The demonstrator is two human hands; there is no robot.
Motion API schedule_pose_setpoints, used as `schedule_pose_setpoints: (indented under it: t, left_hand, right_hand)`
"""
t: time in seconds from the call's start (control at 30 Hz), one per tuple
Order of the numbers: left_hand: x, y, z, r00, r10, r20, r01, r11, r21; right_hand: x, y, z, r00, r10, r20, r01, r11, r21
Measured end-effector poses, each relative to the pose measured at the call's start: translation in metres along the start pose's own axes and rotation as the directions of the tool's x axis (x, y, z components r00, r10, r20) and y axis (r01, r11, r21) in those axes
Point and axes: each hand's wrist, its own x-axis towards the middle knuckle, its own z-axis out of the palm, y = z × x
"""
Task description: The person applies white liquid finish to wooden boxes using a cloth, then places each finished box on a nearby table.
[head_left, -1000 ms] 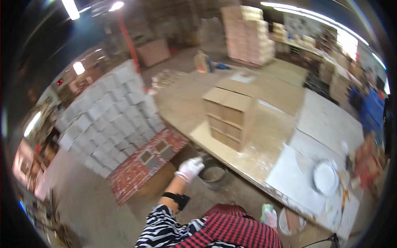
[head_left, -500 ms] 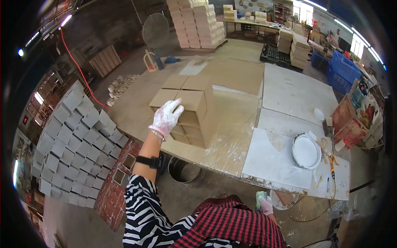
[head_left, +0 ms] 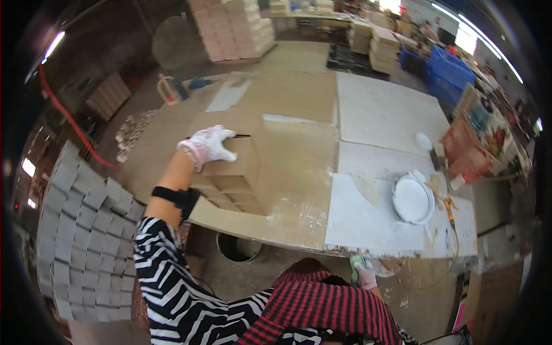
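Observation:
My left hand point(head_left: 211, 145), in a white-smeared glove, lies over the top of a block of plain brown boxes point(head_left: 248, 164) on the left part of the table. Its fingers are spread, with the tips near a dark gap between the boxes and the thumb toward the near edge. Low in the view, by the table's front edge, my gloved right hand point(head_left: 366, 275) closes round a small green thing point(head_left: 356, 264) whose kind I cannot make out. To the right stands a round tub of white paste or paint point(head_left: 413, 199).
Stacked grey boxes point(head_left: 86, 241) rise at the left. An orange-handled tool point(head_left: 451, 211) with a hose lies right of the tub, near a white dish point(head_left: 424, 142). A metal bucket point(head_left: 238, 247) stands under the table edge. Blue crates point(head_left: 448, 72) and pale stacks point(head_left: 230, 29) stand farther off.
My view has shifted, so the table sits farther left. The left hand has turned and moved farther over the box tops. The right hand with the green thing appears closer to the table edge.

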Motion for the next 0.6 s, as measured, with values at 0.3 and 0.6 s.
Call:
schedule_pose_setpoints:
  t: [0.3,0.6]
  left_hand:
    - [0.033,-0.013,-0.001,0.980,0.099,0.170,-0.090,0.994,-0.061]
    - [-0.015,0.028,-0.038,0.991,0.097,0.094,-0.068,0.960,-0.272]
  right_hand:
    - [0.003,-0.047,0.021,0.997,-0.063,-0.048,0.060,0.996,-0.065]
    - [0.004,-0.078,0.019,0.999,0.021,-0.034,-0.014,0.984,0.179]
